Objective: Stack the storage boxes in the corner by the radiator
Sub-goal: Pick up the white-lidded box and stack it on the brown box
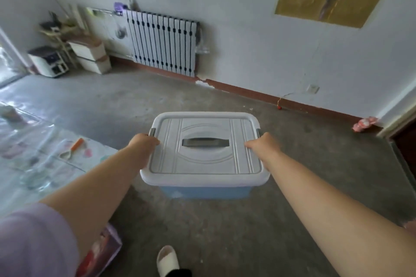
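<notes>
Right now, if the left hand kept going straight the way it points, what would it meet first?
The left hand, gripping the blue storage box, points toward the radiator. Only bare floor lies between, so probably the radiator first, though depth is unclear.

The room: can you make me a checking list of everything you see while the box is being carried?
Surface: bare grey concrete floor.
Job's things: blue storage box with white lid, lifted; two white boxes stacked left of the radiator.
Clutter: pink bundle by the wall; scissors on the plastic-covered table.
Grippers: left hand and right hand grip the lid's sides.
Cables: nothing seen.
Surroundings: wall socket, slipper.
</notes>
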Motion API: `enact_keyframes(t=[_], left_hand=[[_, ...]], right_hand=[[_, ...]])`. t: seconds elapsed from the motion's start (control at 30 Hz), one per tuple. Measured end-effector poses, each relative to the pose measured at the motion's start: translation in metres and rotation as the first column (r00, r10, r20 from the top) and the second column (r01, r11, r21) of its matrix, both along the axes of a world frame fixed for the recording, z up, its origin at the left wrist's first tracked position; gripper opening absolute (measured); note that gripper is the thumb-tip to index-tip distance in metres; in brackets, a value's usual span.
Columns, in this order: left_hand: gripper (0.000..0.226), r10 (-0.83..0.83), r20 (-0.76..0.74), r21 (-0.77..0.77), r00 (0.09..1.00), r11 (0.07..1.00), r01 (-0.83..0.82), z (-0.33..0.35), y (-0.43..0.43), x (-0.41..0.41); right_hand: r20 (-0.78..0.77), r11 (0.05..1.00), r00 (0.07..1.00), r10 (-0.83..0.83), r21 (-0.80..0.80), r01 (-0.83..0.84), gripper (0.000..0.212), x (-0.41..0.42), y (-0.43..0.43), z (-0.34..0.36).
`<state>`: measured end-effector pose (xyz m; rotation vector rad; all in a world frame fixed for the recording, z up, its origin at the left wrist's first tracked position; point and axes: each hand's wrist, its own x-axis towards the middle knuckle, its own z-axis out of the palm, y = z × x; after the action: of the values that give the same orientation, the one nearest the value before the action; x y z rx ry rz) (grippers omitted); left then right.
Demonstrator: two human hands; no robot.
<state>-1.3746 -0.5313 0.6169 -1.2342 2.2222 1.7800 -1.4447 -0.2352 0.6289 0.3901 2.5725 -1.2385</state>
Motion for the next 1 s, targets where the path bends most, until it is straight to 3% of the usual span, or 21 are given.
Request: enact_keyframes(t=[0.4,0.67,0.77,0.9,1.0], left_hand=[[0.035,0.074,-0.069,0.084,0.995,0.994,-0.068,0.017,-0.199,-0.168],[0.030,0.216,-0.048,0.130,0.975,0.969,-0.208,0.003,-0.298,-0.263],[0.029,0.322,-0.057,0.172,0.945,0.936,-0.308,-0.002,-0.339,-0.311],[0.031,0.432,-0.062,0.178,0.900,0.892,-0.416,0.002,-0.405,-0.393],[0.034,0.484,-0.073,0.161,0.872,0.868,-0.469,0.010,-0.448,-0.435]], right_hand=[[0.027,0.996,0.996,0.088,0.019,-0.088,0.042,-0.196,-0.206,0.013],[0.027,0.971,0.971,0.238,0.013,-0.238,0.024,-0.330,-0.319,0.011],[0.059,0.952,0.950,0.307,-0.028,-0.306,0.043,-0.396,-0.366,0.004],[0.057,0.907,0.905,0.421,-0.015,-0.421,0.038,-0.504,-0.447,0.009],[0.020,0.876,0.876,0.482,-0.024,-0.481,0.056,-0.561,-0.508,0.022]])
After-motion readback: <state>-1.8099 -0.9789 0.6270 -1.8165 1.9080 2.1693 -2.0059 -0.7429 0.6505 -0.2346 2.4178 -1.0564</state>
